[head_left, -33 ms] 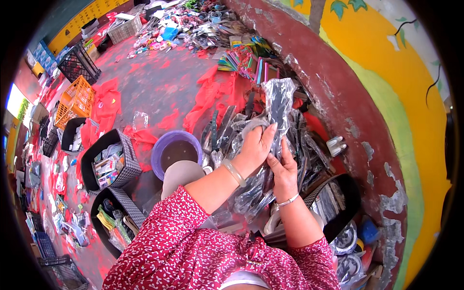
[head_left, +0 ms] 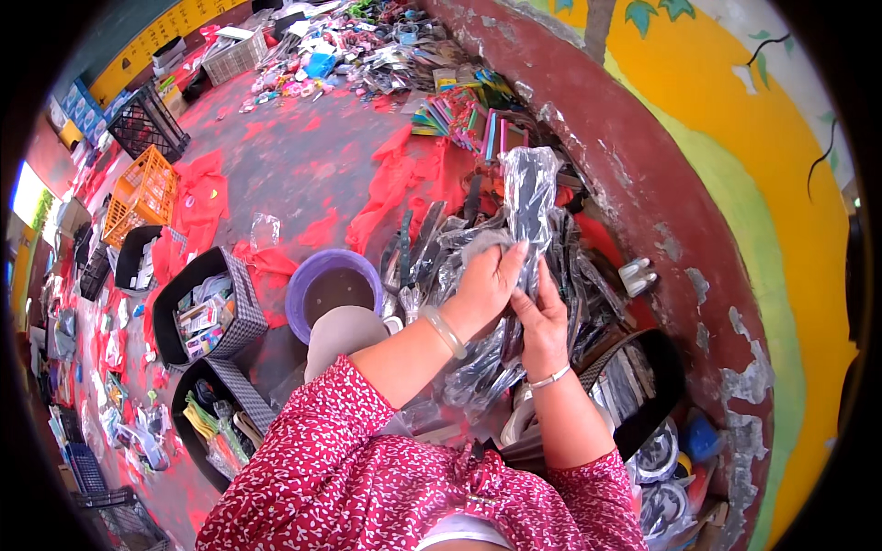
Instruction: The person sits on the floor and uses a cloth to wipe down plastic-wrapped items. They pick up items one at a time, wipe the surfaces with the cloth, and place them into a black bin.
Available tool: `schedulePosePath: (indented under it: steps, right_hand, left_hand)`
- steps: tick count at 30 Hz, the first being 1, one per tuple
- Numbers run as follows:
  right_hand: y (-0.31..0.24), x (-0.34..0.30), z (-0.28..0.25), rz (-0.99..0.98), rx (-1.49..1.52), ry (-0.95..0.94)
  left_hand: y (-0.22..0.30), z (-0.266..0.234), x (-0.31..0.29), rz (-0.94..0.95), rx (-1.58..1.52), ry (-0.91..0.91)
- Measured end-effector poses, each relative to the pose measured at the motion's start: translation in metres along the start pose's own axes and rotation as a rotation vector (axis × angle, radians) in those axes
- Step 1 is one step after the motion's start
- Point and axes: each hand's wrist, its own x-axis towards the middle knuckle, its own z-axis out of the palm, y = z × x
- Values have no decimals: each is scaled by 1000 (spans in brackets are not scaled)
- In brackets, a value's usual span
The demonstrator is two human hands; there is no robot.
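Observation:
My left hand, with a pale bangle at its wrist, is closed on the lower part of a long, flat dark item in clear plastic wrapping. Close beside it, my right hand, wearing a thin silver bangle, grips the same package from the right. What is inside the plastic cannot be made out. A greyish piece shows behind my left fingers; its kind is unclear. Beneath both hands spreads a heap of dark strips, many in clear plastic.
Left of the heap stands a purple bucket. Checked bins hold small packets, and a black-lined bin sits by my right forearm. An orange crate lies farther left. The peeling red wall bounds the right side.

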Motion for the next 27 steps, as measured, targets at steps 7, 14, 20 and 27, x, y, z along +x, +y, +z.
schedulePosePath:
  steps: [7, 14, 20, 27]
  right_hand:
    - [-7, 27, -33, -30, 198, 129]
    - [-23, 27, -43, 65, 351, 71]
    - [-28, 17, -22, -57, 231, -103]
    - [-18, 10, -25, -136, 122, -39]
  left_hand:
    - [-14, 5, 6, -169, -522, -452]
    - [2, -25, 13, -306, -846, -450]
    - [4, -50, 20, -256, -1149, -338]
    - [9, -49, 18, -373, -1209, -217]
